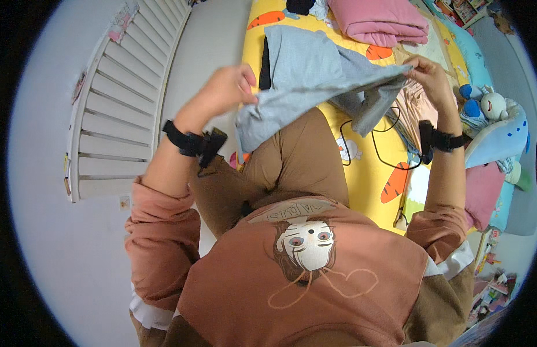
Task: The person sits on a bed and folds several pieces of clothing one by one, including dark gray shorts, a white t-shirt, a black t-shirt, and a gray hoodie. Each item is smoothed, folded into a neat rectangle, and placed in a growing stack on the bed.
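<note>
A light grey-blue cloth garment [301, 60] is stretched between my hands above the bed and my lap. My left hand [229, 86] pinches its near left edge, slightly blurred. At the upper right, my right hand [426, 76] grips a corner of it between thumb and fingers. The near part of the garment drapes towards my brown trousers [307, 152], and one flap hangs below my right hand. A black item [265, 69] shows beneath its left side. Peach fabric [418, 102] lies on the bed beside my right hand.
The yellow carrot-print bedsheet [364, 186] carries a black cable [374, 143], a folded pink blanket [377, 19] and dark clothing [299, 6]. Plush toys [491, 104] and a pink pillow [483, 195] sit at the right. A white slatted rail [121, 112] stands at the left.
</note>
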`<action>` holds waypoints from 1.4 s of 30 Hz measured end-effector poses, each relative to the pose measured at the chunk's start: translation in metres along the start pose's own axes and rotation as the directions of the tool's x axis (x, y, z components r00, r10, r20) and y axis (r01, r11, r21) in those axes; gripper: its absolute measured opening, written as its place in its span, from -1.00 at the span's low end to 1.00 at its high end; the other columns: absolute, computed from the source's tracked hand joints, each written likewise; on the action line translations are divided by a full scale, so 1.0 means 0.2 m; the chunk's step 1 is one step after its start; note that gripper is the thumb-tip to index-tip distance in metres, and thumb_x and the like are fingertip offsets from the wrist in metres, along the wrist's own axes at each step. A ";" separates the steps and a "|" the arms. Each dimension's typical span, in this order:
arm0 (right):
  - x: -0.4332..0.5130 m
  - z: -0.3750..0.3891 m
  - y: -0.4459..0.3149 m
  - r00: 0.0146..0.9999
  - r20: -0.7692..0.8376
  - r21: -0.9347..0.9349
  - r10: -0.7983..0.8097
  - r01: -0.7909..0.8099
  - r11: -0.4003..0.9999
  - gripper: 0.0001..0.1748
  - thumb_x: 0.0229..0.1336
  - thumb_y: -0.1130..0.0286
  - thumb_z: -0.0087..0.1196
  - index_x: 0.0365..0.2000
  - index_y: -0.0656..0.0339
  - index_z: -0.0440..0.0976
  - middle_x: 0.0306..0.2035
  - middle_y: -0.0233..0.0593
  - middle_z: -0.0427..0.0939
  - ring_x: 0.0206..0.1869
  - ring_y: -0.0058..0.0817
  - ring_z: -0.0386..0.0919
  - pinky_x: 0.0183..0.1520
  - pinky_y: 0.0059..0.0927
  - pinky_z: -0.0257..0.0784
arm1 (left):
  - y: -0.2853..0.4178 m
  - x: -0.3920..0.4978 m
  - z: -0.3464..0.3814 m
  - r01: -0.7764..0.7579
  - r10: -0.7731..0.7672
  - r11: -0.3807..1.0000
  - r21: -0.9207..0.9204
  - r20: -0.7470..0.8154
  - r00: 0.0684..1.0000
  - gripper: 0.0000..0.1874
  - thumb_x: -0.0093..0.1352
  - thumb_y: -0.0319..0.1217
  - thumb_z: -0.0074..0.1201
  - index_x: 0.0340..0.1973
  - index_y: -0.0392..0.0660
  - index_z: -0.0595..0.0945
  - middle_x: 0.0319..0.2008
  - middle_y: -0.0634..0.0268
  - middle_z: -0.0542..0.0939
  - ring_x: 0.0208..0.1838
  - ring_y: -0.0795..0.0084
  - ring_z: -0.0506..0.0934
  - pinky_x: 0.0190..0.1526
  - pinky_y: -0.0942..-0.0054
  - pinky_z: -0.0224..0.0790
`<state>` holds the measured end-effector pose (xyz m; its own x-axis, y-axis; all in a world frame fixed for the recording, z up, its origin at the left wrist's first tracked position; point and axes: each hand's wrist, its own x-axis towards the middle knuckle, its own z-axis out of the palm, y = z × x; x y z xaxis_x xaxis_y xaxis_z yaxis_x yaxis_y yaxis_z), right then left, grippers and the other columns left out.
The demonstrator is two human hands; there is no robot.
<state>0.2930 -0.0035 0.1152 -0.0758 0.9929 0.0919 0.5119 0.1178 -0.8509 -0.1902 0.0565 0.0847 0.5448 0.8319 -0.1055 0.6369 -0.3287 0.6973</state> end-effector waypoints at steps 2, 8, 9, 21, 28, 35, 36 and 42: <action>0.05 -0.07 -0.11 0.988 0.002 -0.046 -0.151 0.151 0.987 -0.96 0.16 0.53 0.24 -0.37 0.28 0.59 -0.27 -0.44 0.60 -0.24 -0.63 0.51 -0.08 -0.56 0.41 | 0.13 0.01 -0.22 -0.052 0.047 0.979 -0.198 -0.029 0.998 -0.73 0.19 -0.55 0.38 -0.29 -0.18 0.56 -0.44 0.46 0.57 -0.37 0.64 0.54 -0.31 0.63 0.41; 0.11 -0.24 -0.49 0.896 -0.311 0.179 -0.318 0.384 0.906 -0.89 0.40 0.36 0.07 -0.20 0.16 0.52 -0.29 -0.55 0.56 -0.29 -0.75 0.48 -0.15 -0.61 0.40 | 0.41 -0.14 -0.67 -0.339 0.235 0.839 -0.425 -0.278 0.931 -0.78 0.28 -0.54 0.30 -0.19 -0.20 0.60 -0.43 0.49 0.55 -0.33 0.67 0.51 -0.25 0.64 0.39; 0.12 -0.24 -0.54 0.920 -0.282 0.157 -0.272 0.324 0.933 -0.89 0.41 0.35 0.06 -0.19 0.15 0.51 -0.30 -0.56 0.54 -0.30 -0.76 0.47 -0.15 -0.62 0.39 | 0.44 -0.14 -0.71 -0.304 0.195 0.889 -0.343 -0.316 0.928 -0.77 0.29 -0.54 0.29 -0.16 -0.21 0.61 -0.41 0.48 0.56 -0.32 0.68 0.50 -0.23 0.65 0.38; 0.20 -0.27 -1.26 0.556 -0.513 -0.357 -0.654 0.554 0.752 -0.75 0.39 0.15 0.09 -0.14 0.08 0.56 -0.23 -0.55 0.56 -0.09 -0.68 0.49 0.05 -0.57 0.35 | 0.66 -0.22 -1.08 -0.656 0.287 0.563 -0.503 -0.626 0.725 -0.62 0.53 -0.28 0.00 0.20 -0.16 0.51 -0.01 0.33 0.62 0.08 0.49 0.51 0.23 0.42 0.26; 0.00 -0.28 -1.68 0.609 -0.457 -0.216 -0.648 0.631 0.745 -0.87 0.32 0.38 0.16 -0.19 0.19 0.56 -0.36 -0.36 0.61 -0.36 -0.60 0.56 -0.28 -0.47 0.51 | 0.89 -0.54 -1.24 -0.710 0.602 0.704 -0.005 -0.526 0.601 -0.69 0.51 -0.22 0.07 0.04 -0.15 0.62 -0.17 0.35 0.67 -0.21 0.57 0.59 -0.12 0.60 0.45; 0.18 -0.44 -1.53 0.761 -0.028 -0.010 -0.648 0.648 0.762 -0.76 0.37 0.12 0.11 -0.17 0.04 0.55 -0.25 -0.51 0.56 -0.17 -0.65 0.53 -0.05 -0.55 0.43 | 0.78 -0.40 -1.26 -0.582 0.307 0.772 -0.254 -0.653 0.692 -0.76 0.47 -0.23 0.16 -0.15 -0.13 0.71 -0.33 0.52 0.64 -0.28 0.71 0.51 -0.18 0.69 0.33; 0.20 -0.41 -1.47 0.733 -0.142 -0.136 -0.665 0.651 0.747 -0.77 0.35 0.12 0.13 -0.19 0.03 0.54 -0.32 -0.55 0.52 -0.29 -0.73 0.51 -0.18 -0.64 0.43 | 0.78 -0.39 -1.26 -0.567 0.301 0.791 -0.230 -0.661 0.688 -0.76 0.47 -0.23 0.17 -0.15 -0.13 0.71 -0.33 0.52 0.65 -0.28 0.71 0.51 -0.17 0.68 0.33; 0.27 -0.28 -1.34 0.863 -0.080 0.113 -0.499 0.505 0.856 -0.81 0.30 0.16 0.21 -0.26 0.04 0.57 -0.39 -0.61 0.52 -0.31 -0.82 0.44 -0.21 -0.74 0.33 | 0.70 -0.38 -1.20 -0.474 0.176 0.831 -0.291 -0.670 0.721 -0.77 0.47 -0.24 0.17 -0.17 -0.14 0.71 -0.33 0.50 0.65 -0.28 0.72 0.50 -0.17 0.68 0.33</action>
<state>0.1987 0.0202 0.3777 -0.2520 0.7997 0.5450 0.3036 0.6000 -0.7401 -0.2744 0.0546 0.3610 0.1401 0.8417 0.5215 0.1124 -0.5368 0.8362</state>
